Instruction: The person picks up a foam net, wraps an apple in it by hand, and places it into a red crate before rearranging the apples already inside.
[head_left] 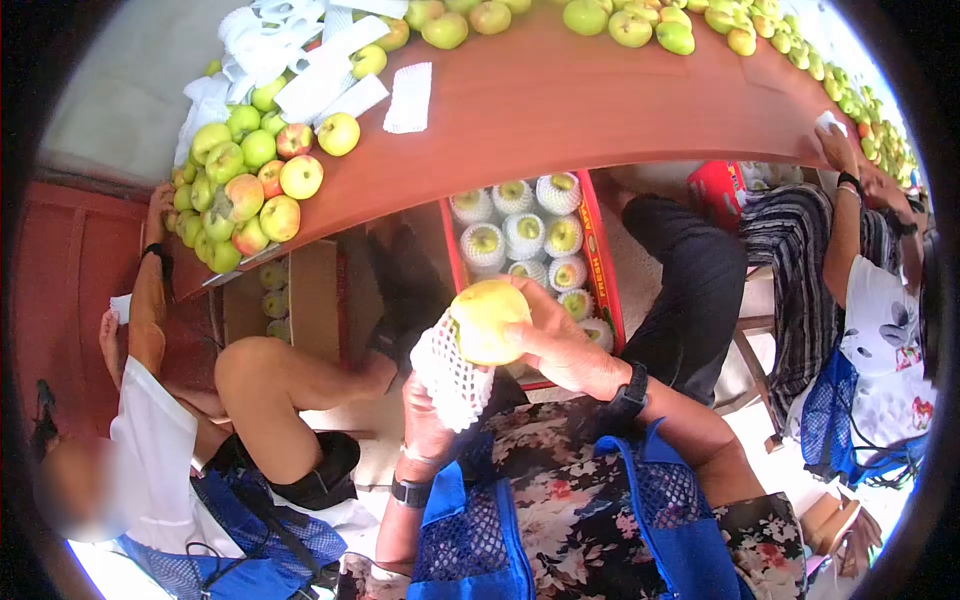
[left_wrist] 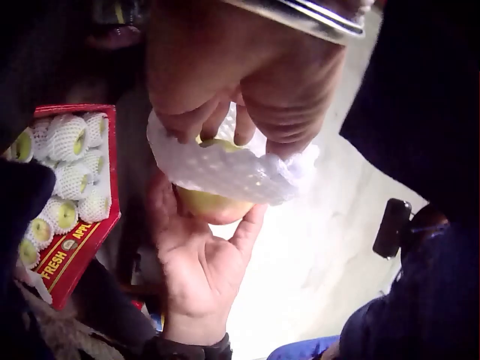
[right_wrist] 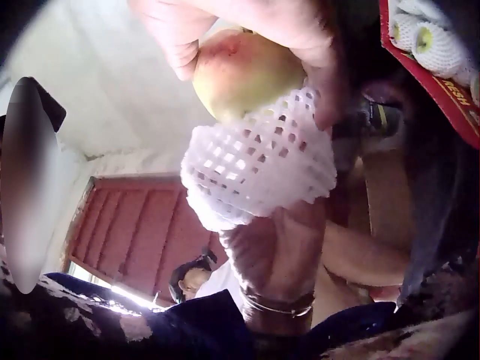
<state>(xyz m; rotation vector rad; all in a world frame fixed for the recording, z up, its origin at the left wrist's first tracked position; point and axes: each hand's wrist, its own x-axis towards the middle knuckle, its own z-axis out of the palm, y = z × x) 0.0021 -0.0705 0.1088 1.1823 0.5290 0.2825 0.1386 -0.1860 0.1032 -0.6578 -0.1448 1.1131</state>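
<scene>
In the head view my right hand (head_left: pixel 572 352) grips a yellow-green apple (head_left: pixel 490 322) in front of my body. My left hand (head_left: pixel 426 428) holds a white foam fruit net (head_left: pixel 455 378) just below, its mouth against the apple's lower side. The left wrist view has the fingers of that hand (left_wrist: pixel 240 82) bunched at the net (left_wrist: pixel 221 171), with the palm of the right hand (left_wrist: pixel 196 262) turned up under the apple. A red blush shows on the apple (right_wrist: pixel 244 75) in the right wrist view, mostly bare above the net (right_wrist: pixel 259 161).
A red carton (head_left: pixel 590 235) of netted apples stands below the table's edge. On the brown table (head_left: pixel 560 95), loose apples (head_left: pixel 258 150) and a heap of foam nets (head_left: pixel 275 50) lie at left, more apples along the back. People sit close on both sides; another box (head_left: pixel 318 290) is at left.
</scene>
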